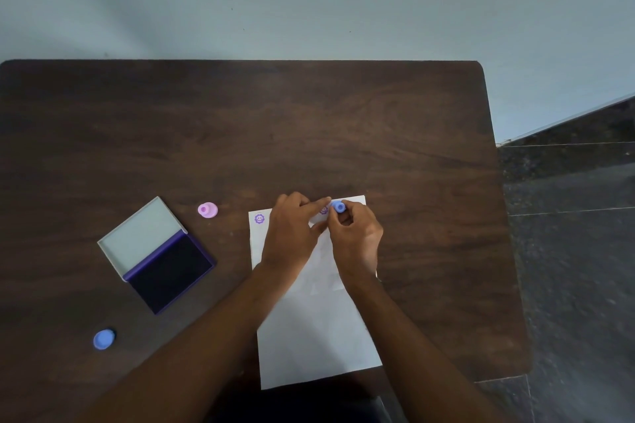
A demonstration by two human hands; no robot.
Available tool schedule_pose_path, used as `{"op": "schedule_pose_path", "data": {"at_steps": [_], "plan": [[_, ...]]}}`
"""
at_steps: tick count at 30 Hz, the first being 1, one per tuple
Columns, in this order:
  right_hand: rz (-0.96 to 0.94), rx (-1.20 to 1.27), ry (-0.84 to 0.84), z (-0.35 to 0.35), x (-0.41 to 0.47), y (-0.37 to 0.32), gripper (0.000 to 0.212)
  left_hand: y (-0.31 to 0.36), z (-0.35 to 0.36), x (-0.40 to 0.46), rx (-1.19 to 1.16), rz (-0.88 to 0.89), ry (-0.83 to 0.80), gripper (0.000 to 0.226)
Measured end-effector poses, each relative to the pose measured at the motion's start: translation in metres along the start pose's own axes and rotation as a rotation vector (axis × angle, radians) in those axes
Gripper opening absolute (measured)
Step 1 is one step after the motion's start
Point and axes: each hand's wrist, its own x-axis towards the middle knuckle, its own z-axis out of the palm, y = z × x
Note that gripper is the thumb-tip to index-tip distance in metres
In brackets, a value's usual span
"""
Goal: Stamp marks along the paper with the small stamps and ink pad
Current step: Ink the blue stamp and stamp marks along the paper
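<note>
two purple marks show along the top edge of the paper [319, 326]: one clear flower-face mark [259, 218] near the paper's upper left corner, and a second mark [323, 210] partly hidden between the hands, just left of the blue stamp [338, 207]. the right hand [355, 237] is curled closed around that stamp, pinching it upright at the top edge of the sheet, right of centre frame. the left hand [292, 233] lies mostly flat on the paper, fingers loosely extended, its forefinger reaching toward the stamp; it grips nothing and seems to be pinning the sheet. whether the stamp face is touching the paper right now i cannot tell, since the fingers cover its base.

the main risk is a smudge: the left forefinger sits very close to the second mark, and if that ink is wet a small slide would drag it. the stamp stands just beside that mark, so a print here could overlap it. a tilted press would likely give a partial print, and a twist on lifting would blur it. if the left hand eases off, the light sheet could shift on the dark table [378, 120].

the open ink pad [170, 271] lies at lower left, well apart from the paper, with a pink stamp [207, 210] above it and a blue cap [103, 339] below it.
</note>
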Motion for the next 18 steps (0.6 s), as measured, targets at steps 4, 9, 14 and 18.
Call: {"op": "schedule_pose_path", "data": {"at_steps": [4,9,14,18], "plan": [[0.074,-0.054,-0.064,-0.001,0.008,-0.009,0.017,-0.004,0.002,0.001,0.01,0.027,-0.001,0.031],[0.121,-0.201,-0.176,-0.008,0.021,-0.019,0.019,-0.007,0.003,0.002,0.017,0.014,-0.024,0.036],[0.156,-0.273,-0.241,-0.009,0.027,-0.027,0.017,-0.004,0.002,0.002,-0.01,-0.004,-0.012,0.033],[0.163,-0.278,-0.247,-0.009,0.027,-0.029,0.018,-0.004,0.001,0.002,-0.023,-0.004,-0.011,0.034]]}}
